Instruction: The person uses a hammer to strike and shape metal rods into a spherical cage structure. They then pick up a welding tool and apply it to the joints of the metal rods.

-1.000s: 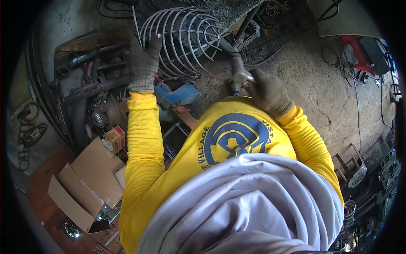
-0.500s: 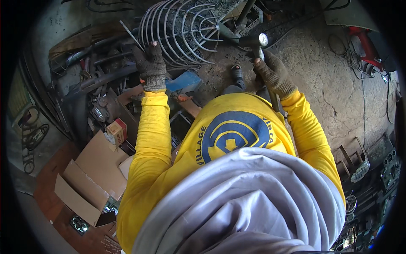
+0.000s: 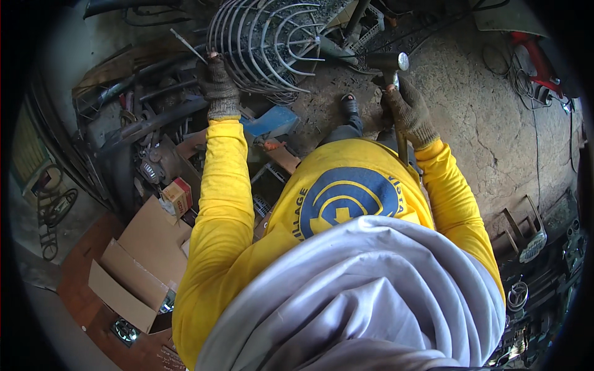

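Observation:
My left hand (image 3: 221,91), in a brown knit glove with the thumb tip bare, is closed around a thin straight metal rod (image 3: 187,45). The rod slants up and left out of the fist. Just right of it lies a dome-shaped cage of curved metal rods (image 3: 252,46), at the far middle. My right hand (image 3: 411,114), gloved alike, grips a hammer (image 3: 387,61) by its handle. The hammer's metal head points up past the fist, and the handle's lower end shows below the hand. Glove and angle hide most of the fingers on both hands.
Scrap metal bars (image 3: 151,120) and a blue piece (image 3: 270,121) lie below the left hand. An opened cardboard box (image 3: 151,247) stands at the near left. A red power tool (image 3: 533,65) with cables lies far right. A metal frame (image 3: 526,232) sits at right.
My left hand has shifted slightly left and away from me, and the rod has moved with it. The right hand and the hammer have moved a little right and nearer to me.

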Motion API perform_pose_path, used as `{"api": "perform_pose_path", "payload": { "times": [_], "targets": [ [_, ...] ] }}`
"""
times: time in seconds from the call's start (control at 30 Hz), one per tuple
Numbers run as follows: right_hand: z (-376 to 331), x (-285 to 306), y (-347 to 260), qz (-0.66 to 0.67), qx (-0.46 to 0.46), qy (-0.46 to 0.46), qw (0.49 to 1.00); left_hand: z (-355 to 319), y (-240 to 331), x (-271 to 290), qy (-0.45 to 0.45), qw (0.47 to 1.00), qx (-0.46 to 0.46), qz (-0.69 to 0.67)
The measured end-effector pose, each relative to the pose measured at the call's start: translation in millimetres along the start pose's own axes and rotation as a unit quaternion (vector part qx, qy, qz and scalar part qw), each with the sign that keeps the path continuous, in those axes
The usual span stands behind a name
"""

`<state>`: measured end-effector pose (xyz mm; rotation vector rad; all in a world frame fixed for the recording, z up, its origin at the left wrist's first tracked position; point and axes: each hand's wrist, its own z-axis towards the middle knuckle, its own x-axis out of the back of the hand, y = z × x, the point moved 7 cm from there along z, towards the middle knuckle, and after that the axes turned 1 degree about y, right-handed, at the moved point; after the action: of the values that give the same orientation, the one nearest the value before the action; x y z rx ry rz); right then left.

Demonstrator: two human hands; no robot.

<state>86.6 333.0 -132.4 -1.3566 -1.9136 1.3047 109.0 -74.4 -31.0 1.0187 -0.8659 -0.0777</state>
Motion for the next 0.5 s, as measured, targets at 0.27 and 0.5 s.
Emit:
{"api": "perform_pose_path", "payload": {
  "times": [0.27,0.5],
  "targets": [
    [1,-5,10,0.025,-0.044,-0.037,0.998,-9,-10,-7,0.020,1.000,-0.004,0.018],
    [-3,-26,2,0.057,-0.025,-0.038,0.997,-9,-35,-13,-0.011,1.000,0.012,0.004]
  ]
}}
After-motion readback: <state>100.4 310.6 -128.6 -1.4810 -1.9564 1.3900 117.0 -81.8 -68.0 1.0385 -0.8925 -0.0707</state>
